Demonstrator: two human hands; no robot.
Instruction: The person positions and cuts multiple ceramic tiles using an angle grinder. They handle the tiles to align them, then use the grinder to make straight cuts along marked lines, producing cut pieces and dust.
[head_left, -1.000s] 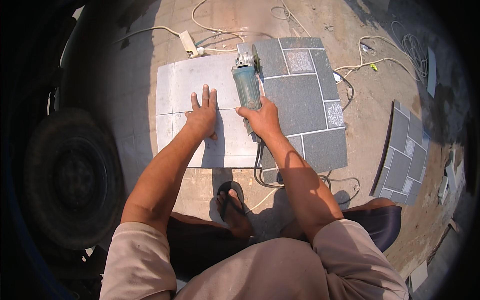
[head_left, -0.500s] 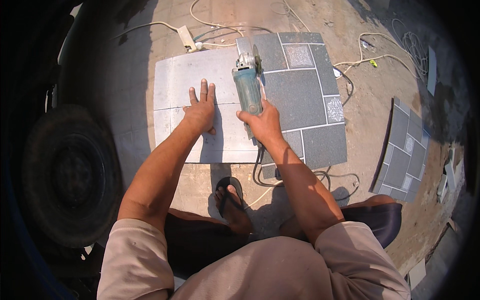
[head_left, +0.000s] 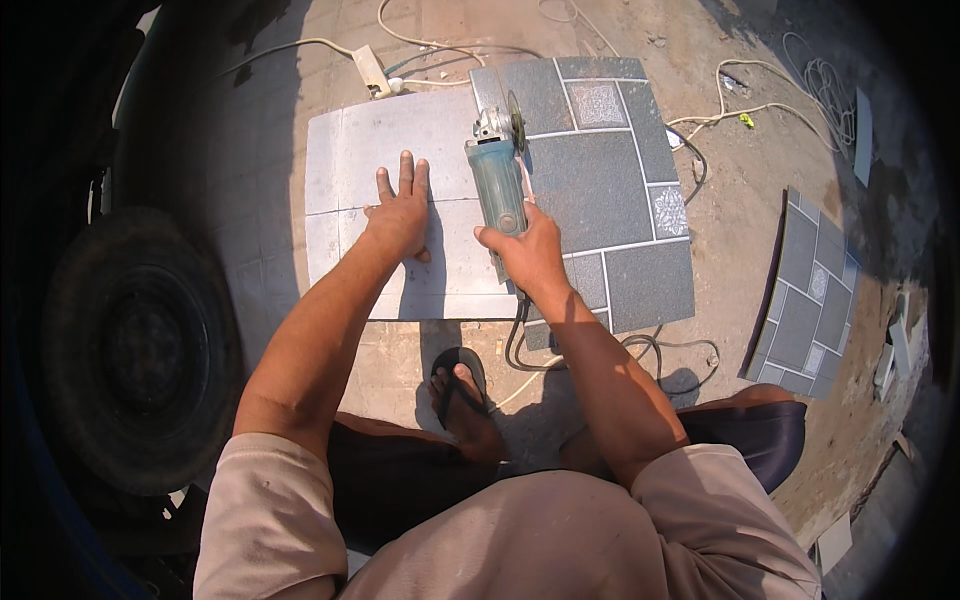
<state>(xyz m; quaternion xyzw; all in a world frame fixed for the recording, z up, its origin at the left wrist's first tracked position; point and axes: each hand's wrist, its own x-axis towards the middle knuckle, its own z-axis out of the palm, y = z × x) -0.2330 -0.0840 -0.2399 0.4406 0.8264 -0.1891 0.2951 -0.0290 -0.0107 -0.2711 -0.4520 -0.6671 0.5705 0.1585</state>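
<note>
Largest first: the pale grey tile (head_left: pixel 390 150) lies flat on the dusty ground (head_left: pixel 720 230) at your 12 o'clock, its right edge overlapping a dark grey patterned tile sheet (head_left: pixel 600 190) that spreads toward 1 o'clock. A faint line runs across the pale tile from 9 to 3 o'clock, passing just beyond your left fingertips.

The angle grinder (head_left: pixel 497 180) lies along the pale tile's right edge, with its long axis running 12 to 6 o'clock. The disc end is at 12, farthest from you, and the cord trails back toward 6, looping near your sandalled foot (head_left: pixel 462 395).

Your right hand (head_left: pixel 525 250) is wrapped around the tail of the grinder's green body, fingers closed about it, so the tool reaches out from your knuckles toward 12 o'clock. This is plainly the hand on the tool.

Your left hand (head_left: pixel 400 215) sits at 9 o'clock from the grinder, well clear of the disc. It is spread flat, palm down, fingers pointing to 12, pressing on the pale tile.

A white power strip (head_left: pixel 372 70) lies beyond the tile at 11 o'clock, and a second stack of patterned tiles (head_left: pixel 810 290) leans at 3 o'clock.
</note>
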